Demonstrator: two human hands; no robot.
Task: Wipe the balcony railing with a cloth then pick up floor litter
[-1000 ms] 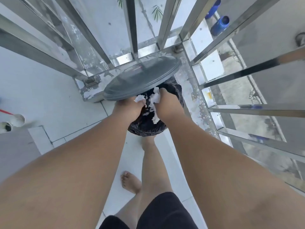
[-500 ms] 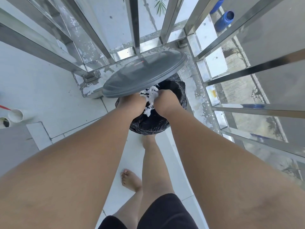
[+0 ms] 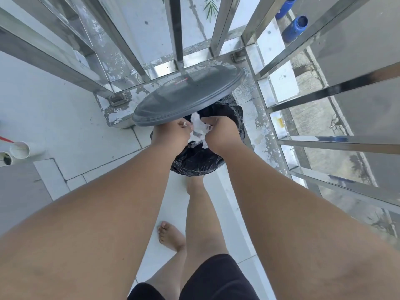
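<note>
A bin lined with a black bag (image 3: 199,161) stands in the balcony corner, and its grey round lid (image 3: 190,94) is tipped up above the opening. Over the open bin, my left hand (image 3: 171,133) and my right hand (image 3: 220,133) hold a wad of white crumpled paper litter (image 3: 198,128) between them. Both hands curl their fingers around it. The fingertips are hidden by the paper and the bin's rim. The steel balcony railing (image 3: 337,85) runs behind and to the right of the bin.
Two white pipe ends (image 3: 19,149) and a red stick (image 3: 6,139) lie at the left on the tiled floor (image 3: 65,118). Blue barrels (image 3: 296,27) stand far below, outside the railing. My bare feet (image 3: 171,237) stand on the floor just before the bin.
Both hands have dropped a little further toward the bin's opening with the paper wad. The view has shifted slightly, and the lid stays tipped up.
</note>
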